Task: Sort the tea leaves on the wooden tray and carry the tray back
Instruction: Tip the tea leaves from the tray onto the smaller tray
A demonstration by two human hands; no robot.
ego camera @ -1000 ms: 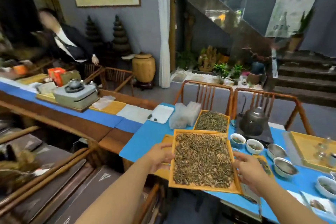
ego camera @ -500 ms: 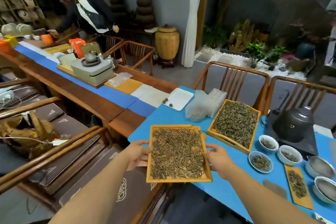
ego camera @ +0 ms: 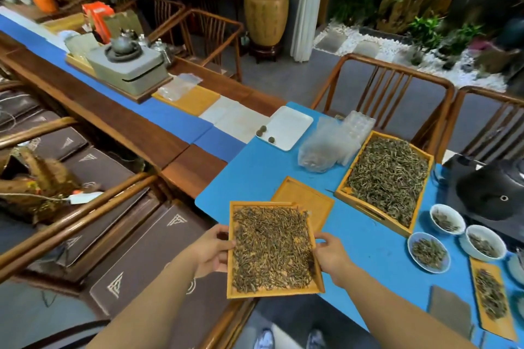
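A: So we've got the wooden tray [ego camera: 273, 290] off the table [ego camera: 255, 167] edge, left hand [ego camera: 208, 253] and right hand [ego camera: 330, 256] clamped on its long sides.

B: Likely light and stiff, but the tea leaves [ego camera: 272, 246] are loose. We keep it level.

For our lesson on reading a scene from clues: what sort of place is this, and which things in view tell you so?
Probably a tea shop or tea-tasting room. Wooden trays of loose tea leaves lie on a long blue-covered table, small bowls hold leaf samples, and a teapot sits on a brewing stand.
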